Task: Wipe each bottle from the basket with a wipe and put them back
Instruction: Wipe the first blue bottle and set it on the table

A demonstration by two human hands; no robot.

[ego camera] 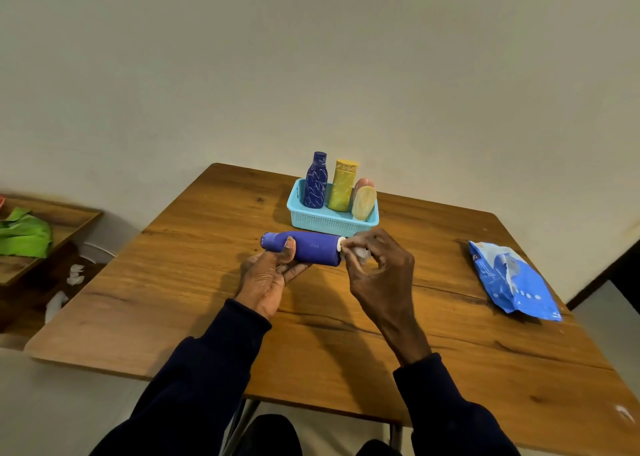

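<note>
**A:** Start at the left grip (268, 275). What has it got?

**B:** The purple bottle (308, 247), held on its side over the bench (194, 282), just in front of the basket (329, 222). The thumb lies across the shoulder near the cap and the fingers curl under the body.

**A:** And the right grip (377, 268)?

**B:** It pinches a bunched white wipe (358, 253) against the bottle's base end, with thumb and fingertips drawn in round the wad.

**A:** How do you expect that bottle to handle?

**B:** Stiff, I'd judge, since the wall shows no give under the thumb. The finish looks matte, so it should sit firm when dry. A damp wipe may leave it slick. I cannot tell its weight, though one hand carries it without visible strain.

**A:** Where is the best place to hold it?

**B:** Where the body narrows toward the neck, because the taper checks any sliding while the far end is rubbed. For the cap end, I'd take it by the wide middle instead.

**A:** And the wipe?

**B:** Soft and limp, and it's likely to ball up. It probably cleans better spread under flat fingers.

**A:** What is farther out?

**B:** The basket holds three more: a dark patterned bottle (316, 185) and a yellow bottle (343, 187), both upright, and a cream bottle (363, 202) leaning at the right end. There looks to be room along the front. A blue wipes pack (509, 279) lies well apart, on the right of the bench.
</note>
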